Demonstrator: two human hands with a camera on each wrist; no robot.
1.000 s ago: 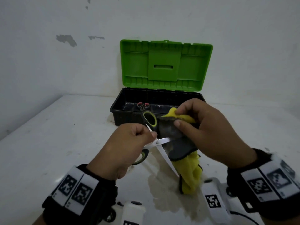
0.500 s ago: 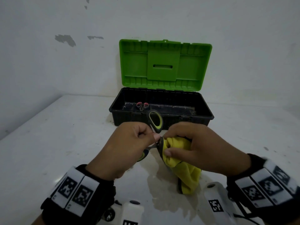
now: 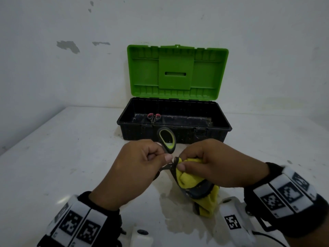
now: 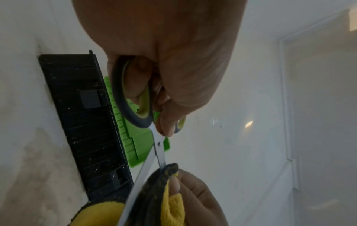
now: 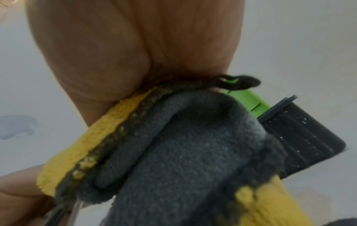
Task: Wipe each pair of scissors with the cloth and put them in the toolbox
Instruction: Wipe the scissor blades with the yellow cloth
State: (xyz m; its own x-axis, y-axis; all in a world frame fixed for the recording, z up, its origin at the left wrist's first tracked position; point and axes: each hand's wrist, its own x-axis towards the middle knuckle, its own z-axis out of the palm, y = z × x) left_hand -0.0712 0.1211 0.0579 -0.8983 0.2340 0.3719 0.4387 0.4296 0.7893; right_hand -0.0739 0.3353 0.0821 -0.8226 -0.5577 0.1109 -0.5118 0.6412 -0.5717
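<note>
head view above table point(image 3: 53, 157), wrist views close, sharing toolbox point(image 3: 174, 132)

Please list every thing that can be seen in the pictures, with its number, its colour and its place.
toolbox: one, black body with green lid open, at the back of the table.
small scissors: one pair, pink handles, inside the toolbox.
large scissors: one pair, grey and lime handles, blades partly in the cloth.
cloth: one, yellow and grey, around the blades.
table: one, white.
left hand: holds the large scissors.
right hand: pinches the cloth.
</note>
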